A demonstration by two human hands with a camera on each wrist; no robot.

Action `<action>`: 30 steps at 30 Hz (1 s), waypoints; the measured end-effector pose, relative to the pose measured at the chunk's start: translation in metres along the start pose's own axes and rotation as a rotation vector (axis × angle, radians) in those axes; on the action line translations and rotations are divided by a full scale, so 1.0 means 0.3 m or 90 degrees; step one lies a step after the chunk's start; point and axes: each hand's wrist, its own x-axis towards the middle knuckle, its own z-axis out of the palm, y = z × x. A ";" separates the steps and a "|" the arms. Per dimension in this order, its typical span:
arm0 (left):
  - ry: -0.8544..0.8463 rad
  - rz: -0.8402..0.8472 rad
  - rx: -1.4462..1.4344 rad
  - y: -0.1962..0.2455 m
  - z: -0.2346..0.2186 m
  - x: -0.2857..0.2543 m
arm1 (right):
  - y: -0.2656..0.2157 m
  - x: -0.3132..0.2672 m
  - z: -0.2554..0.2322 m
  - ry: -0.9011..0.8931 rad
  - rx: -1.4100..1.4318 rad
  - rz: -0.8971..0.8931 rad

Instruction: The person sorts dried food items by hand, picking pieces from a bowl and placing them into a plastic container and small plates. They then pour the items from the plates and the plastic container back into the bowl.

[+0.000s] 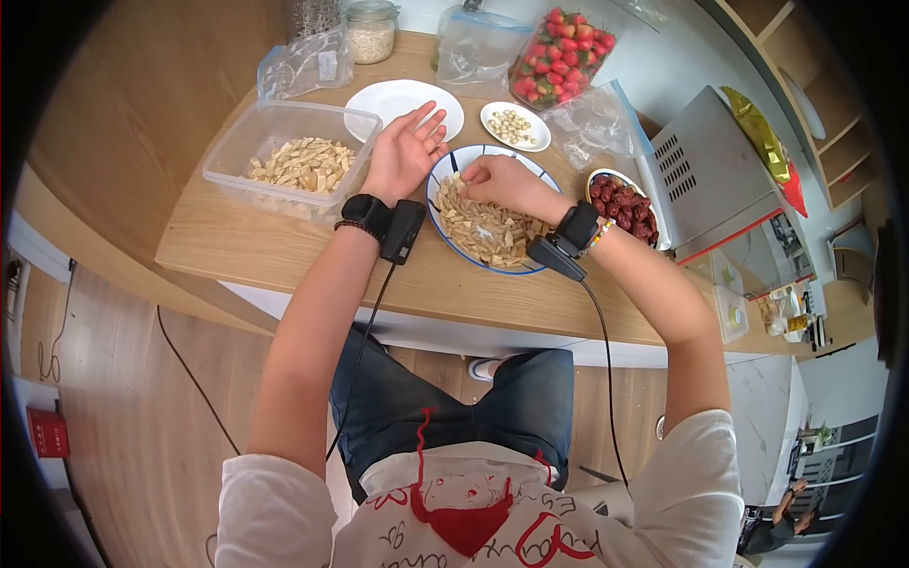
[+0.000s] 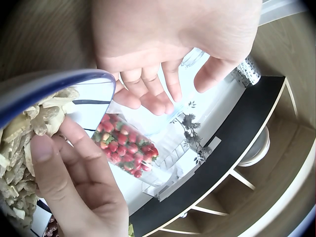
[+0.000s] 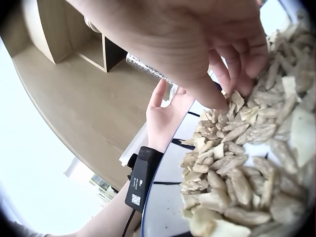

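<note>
Dry, tan, bumpy bits (image 1: 472, 222) lie in a round white bowl (image 3: 165, 205) with a blue rim. The right hand (image 1: 511, 183) pinches some near the bowl's ten o'clock. The left hand (image 1: 406, 156), palm up, fingers loose, is just outside ten o'clock.

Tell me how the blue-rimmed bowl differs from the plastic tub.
The blue-rimmed bowl is round; the plastic tub is roughly rectangular. The bowl is white with dark lines; the tub is see-through. The right hand has its fingers in the bowl; no hand is in the tub. Both hold pale pieces.
</note>
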 end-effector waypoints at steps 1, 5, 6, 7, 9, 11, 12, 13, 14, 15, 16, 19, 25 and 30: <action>0.005 0.004 0.008 -0.001 0.002 -0.001 | -0.001 0.002 0.000 0.005 -0.013 -0.002; 0.020 0.010 0.008 0.000 0.009 -0.006 | -0.028 0.002 0.008 -0.002 -0.031 0.012; 0.021 0.009 0.001 0.000 0.011 -0.005 | -0.035 -0.003 0.012 0.001 -0.035 0.010; 0.021 0.008 0.002 0.001 0.012 -0.004 | -0.040 -0.007 0.013 0.005 -0.040 0.008; 0.021 0.005 0.007 0.002 0.013 -0.005 | -0.037 -0.005 0.016 -0.008 -0.093 -0.030; 0.021 0.006 0.003 0.002 0.014 -0.008 | -0.032 -0.004 0.015 -0.012 -0.095 -0.045; 0.021 0.007 0.001 0.003 0.013 -0.008 | -0.029 -0.010 0.008 -0.009 -0.071 -0.040; 0.021 0.007 0.000 0.004 0.010 -0.007 | -0.025 -0.015 -0.001 -0.007 -0.048 -0.036; 0.022 0.007 -0.003 0.004 0.009 -0.007 | -0.021 -0.018 -0.013 -0.019 0.036 0.014; 0.024 0.007 -0.007 0.004 0.009 -0.007 | -0.017 -0.020 -0.031 -0.033 0.118 0.065; 0.025 0.009 -0.004 0.004 0.009 -0.007 | -0.010 -0.022 -0.050 -0.047 0.200 0.116; 0.032 0.012 0.003 0.002 0.009 -0.007 | 0.022 -0.041 -0.092 -0.075 0.543 0.158; 0.037 0.011 0.004 0.002 0.009 -0.006 | 0.049 -0.055 -0.106 -0.127 0.953 0.146; 0.033 0.009 -0.002 0.005 0.010 -0.008 | 0.042 -0.058 -0.091 -0.144 0.967 0.178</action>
